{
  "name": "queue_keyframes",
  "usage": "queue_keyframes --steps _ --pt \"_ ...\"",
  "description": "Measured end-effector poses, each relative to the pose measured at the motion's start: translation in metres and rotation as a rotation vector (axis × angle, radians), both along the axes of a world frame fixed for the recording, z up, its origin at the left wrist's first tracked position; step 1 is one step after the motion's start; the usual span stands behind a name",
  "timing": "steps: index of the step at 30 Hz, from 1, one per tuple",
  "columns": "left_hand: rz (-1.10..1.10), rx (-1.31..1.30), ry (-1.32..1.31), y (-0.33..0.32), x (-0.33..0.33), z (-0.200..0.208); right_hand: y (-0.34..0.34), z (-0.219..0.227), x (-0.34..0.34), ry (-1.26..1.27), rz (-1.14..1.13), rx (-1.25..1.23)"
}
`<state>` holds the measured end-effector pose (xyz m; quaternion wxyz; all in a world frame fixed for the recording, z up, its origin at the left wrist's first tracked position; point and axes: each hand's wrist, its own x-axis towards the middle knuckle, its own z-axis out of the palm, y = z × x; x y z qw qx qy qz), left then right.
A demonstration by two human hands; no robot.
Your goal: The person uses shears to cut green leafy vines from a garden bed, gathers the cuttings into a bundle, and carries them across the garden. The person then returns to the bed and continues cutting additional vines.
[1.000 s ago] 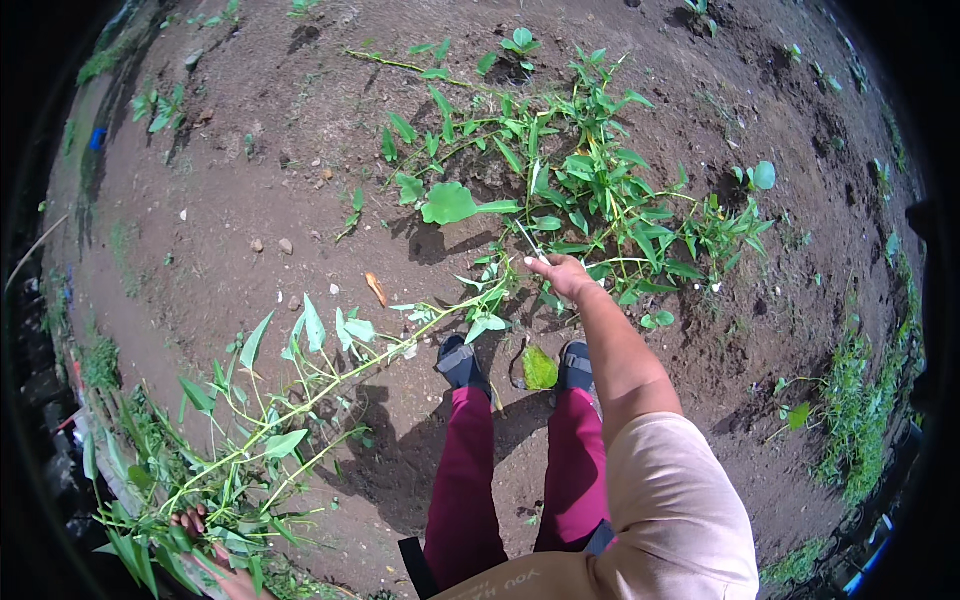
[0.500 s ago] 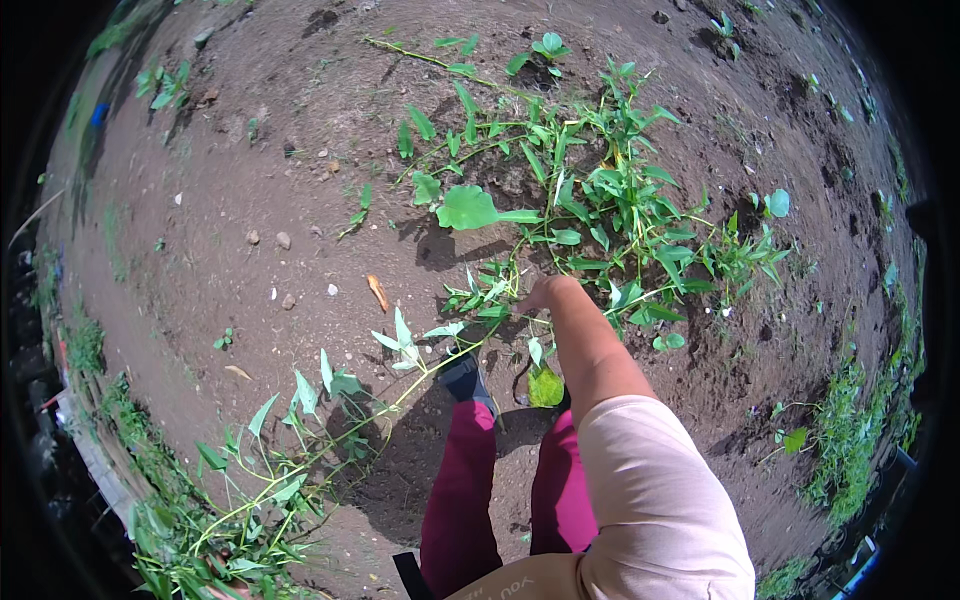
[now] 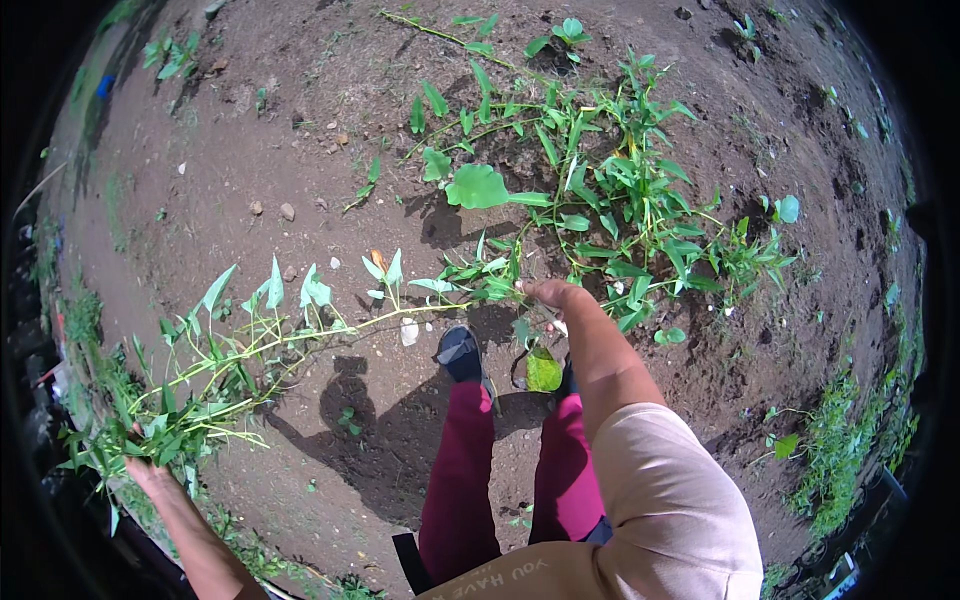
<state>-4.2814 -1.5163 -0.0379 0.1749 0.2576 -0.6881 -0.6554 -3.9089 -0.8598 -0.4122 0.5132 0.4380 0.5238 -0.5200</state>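
Grip: L hand (image 3: 150,470) clamped round leafy stems (image 3: 210,408); R hand (image 3: 550,292) beside tips (image 3: 492,287), closure unclear.

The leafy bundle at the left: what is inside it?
Inside the leafy bundle is the left hand, partly visible. The rest of the hand is covered, so its exact grip cannot be seen.

Your sleeve (image 3: 662,465) is soft, matt cloth with fine creases, and your trousers (image 3: 465,480) are cloth too, smooth and without shine. The shoe (image 3: 460,352) looks dull and dark, its material hard to tell. Around you the soil (image 3: 250,130) is matt, grainy and rough with clods. The vine (image 3: 268,347) has a smooth stem with a slight sheen; you see smooth leaves along it. A pale stone (image 3: 409,332) looks hard and chalky-matt.
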Motion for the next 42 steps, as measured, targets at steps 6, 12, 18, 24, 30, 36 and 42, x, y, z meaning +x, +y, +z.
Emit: queue_keyframes --steps 6,12,18,24,30,36,42 --pt "-0.083 -0.010 0.057 0.025 -0.035 0.013 -0.029 0.010 -0.046 -0.076 -0.045 -0.072" --pt "-0.101 -0.015 0.007 -0.009 0.002 0.041 -0.045 -0.030 -0.070 -0.012 -0.044 -0.040" --pt "0.160 -0.053 -0.062 -0.074 0.074 0.036 -0.054 -0.067 -0.075 0.049 -0.199 -0.089" --pt "0.104 0.016 -0.120 -0.045 0.126 0.012 -0.049 -0.067 -0.069 0.012 -0.264 -0.174" --pt "0.244 -0.024 -0.199 -0.045 0.094 -0.003 -0.039 -0.046 -0.032 0.051 -0.335 -0.210" --pt "-0.108 -0.093 -0.126 -0.046 0.108 -0.022 -0.046 -0.059 -0.026 0.151 -0.229 -0.122" --pt "0.177 -0.348 -0.354 0.036 0.064 -0.103 -0.057 -0.064 -0.006 0.356 -0.335 0.015"
